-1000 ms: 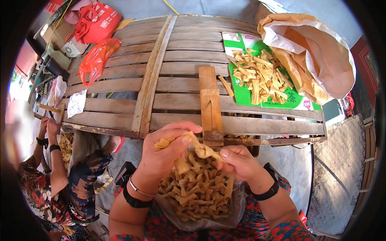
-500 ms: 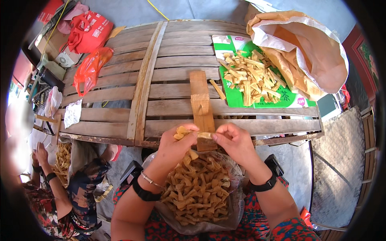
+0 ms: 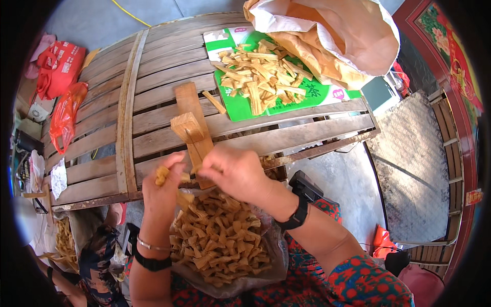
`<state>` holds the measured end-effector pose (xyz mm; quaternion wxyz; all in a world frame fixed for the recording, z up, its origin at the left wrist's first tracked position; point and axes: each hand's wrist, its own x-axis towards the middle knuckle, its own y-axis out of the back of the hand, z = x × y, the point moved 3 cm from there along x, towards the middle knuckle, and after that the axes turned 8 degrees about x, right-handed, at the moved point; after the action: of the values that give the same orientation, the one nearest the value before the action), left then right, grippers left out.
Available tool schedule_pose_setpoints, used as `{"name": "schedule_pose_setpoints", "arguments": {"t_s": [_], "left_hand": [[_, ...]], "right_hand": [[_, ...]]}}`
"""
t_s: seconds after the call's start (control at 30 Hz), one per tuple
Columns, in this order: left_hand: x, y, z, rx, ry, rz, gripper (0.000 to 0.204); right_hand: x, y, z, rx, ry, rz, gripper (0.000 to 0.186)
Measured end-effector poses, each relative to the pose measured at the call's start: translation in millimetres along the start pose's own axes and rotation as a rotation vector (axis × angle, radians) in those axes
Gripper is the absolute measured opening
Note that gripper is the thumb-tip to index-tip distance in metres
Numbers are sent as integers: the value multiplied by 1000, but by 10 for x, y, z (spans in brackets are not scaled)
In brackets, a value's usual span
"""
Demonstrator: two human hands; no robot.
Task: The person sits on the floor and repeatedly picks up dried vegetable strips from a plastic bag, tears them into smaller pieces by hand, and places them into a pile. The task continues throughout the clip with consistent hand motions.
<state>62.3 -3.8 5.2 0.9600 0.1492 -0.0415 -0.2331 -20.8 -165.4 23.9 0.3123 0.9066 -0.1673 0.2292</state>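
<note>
My left hand (image 3: 162, 187) is closed around several yellow-brown dried strips (image 3: 162, 175), which poke out between thumb and fingers. My right hand (image 3: 238, 171) is pinched close to it, over the near end of a wooden board; motion blurs its fingertips, and I cannot make out what they grip. The wooden board (image 3: 203, 148) lies across the slats with a raised wooden block (image 3: 186, 127) on it. Beneath my hands, an open plastic sack (image 3: 276, 256) on my lap holds a heap of short, pinched-looking pieces (image 3: 220, 240) of the same colour.
On the slatted table (image 3: 163, 74), straight strips (image 3: 266, 77) are piled on a flat green package (image 3: 235, 110). An open paper sack (image 3: 327, 56) leans behind them. Red bags (image 3: 64, 66) sit at the left. Another person's arm (image 3: 69, 289) shows at lower left.
The view has swung right, so the table appears further left. My right hand has turned inward, palm down, toward my left. The strip stretched between both hands no longer shows that way.
</note>
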Motion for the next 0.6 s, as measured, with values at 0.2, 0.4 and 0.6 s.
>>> {"name": "schedule_pose_setpoints", "arguments": {"t_s": [0.2, 0.4, 0.6], "left_hand": [[-488, -275, 145, -320, 538, -338, 14], [-640, -91, 504, -697, 182, -1018, 22], [-410, 13, 425, 226, -401, -442, 25]], "right_hand": [[-69, 35, -401, 167, 266, -200, 23], [-84, 184, -274, 191, 56, -134, 28], [-213, 5, -184, 682, -621, -502, 16]]}}
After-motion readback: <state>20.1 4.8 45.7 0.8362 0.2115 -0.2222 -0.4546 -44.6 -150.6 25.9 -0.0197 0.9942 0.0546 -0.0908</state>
